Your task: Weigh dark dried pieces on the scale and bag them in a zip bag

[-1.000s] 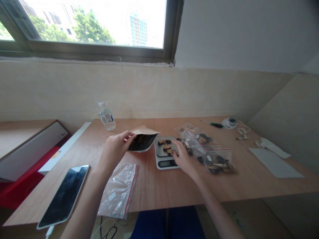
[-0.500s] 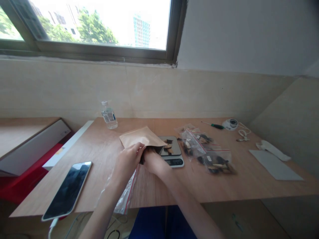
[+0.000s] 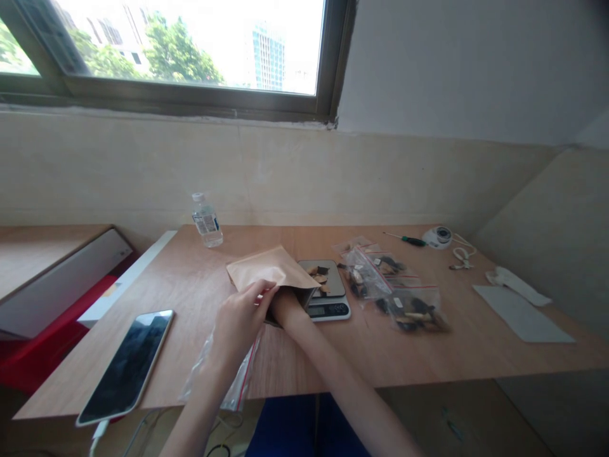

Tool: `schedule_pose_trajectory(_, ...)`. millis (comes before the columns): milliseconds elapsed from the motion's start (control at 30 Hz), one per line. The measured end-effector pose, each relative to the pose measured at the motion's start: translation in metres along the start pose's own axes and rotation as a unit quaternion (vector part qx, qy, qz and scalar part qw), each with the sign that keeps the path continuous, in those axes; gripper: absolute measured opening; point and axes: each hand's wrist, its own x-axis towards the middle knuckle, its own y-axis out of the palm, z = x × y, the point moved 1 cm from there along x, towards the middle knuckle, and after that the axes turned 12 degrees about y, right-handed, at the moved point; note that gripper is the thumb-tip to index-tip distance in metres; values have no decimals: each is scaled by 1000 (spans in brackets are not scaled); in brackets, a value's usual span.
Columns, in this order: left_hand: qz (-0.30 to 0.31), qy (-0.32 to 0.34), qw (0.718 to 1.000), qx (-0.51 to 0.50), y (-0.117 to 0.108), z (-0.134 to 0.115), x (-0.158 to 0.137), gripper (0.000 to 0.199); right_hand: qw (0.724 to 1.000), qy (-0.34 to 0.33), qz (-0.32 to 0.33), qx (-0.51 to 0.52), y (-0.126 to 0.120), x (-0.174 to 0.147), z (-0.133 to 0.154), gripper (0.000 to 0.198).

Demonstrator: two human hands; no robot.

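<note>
A brown kraft paper bag point(image 3: 271, 269) lies tilted with its mouth toward me. My left hand point(image 3: 245, 311) pinches the near edge of that mouth. My right hand point(image 3: 287, 307) is inside the bag up to about the wrist, so its fingers are hidden. Just right of the bag stands a small kitchen scale point(image 3: 337, 285) with a grey plate and a dark display. Several dried brown slices point(image 3: 320, 277) rest on its plate, partly covered by the bag. Beneath my left forearm, a clear zip bag point(image 3: 242, 378) with a red strip lies at the table's front edge.
Filled zip bags point(image 3: 415, 308) lie right of the scale. Farther right are a screwdriver point(image 3: 413, 240), a white dome camera point(image 3: 438, 237) with cable, and a white sheet point(image 3: 521, 314). A plugged-in phone point(image 3: 127, 365) lies front left; a bottle point(image 3: 207, 222) stands behind.
My right hand has gone deeper into the paper bag. The bag's mouth has opened wider. My left hand keeps hold of its edge.
</note>
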Motion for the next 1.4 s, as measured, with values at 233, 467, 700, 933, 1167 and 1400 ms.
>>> schedule_pose_trajectory(233, 5, -14, 1000, 18, -6, 4, 5, 27, 1000, 8, 6, -29, -42, -47, -4, 27)
schedule_pose_trajectory(467, 3, -26, 1000, 8, -7, 4, 13, 28, 994, -94, -50, 13, -57, -58, -17, 33)
schedule_pose_trajectory(700, -10, -54, 998, 17, -7, 2, 18, 28, 958, -129, -199, 159, -55, -58, -26, 31)
schedule_pose_trajectory(933, -32, -72, 995, 66, -16, 7, 37, 28, 901, 55, -356, 241, -68, -61, -80, 26)
schedule_pose_trajectory(1167, -49, -64, 994, 77, -15, 16, 40, 31, 953, 97, -251, 139, -53, -55, -150, 34)
schedule_pose_trajectory(1400, -46, -58, 994, 75, -18, 18, 37, 31, 973, 79, -160, 147, -38, -62, -163, 48)
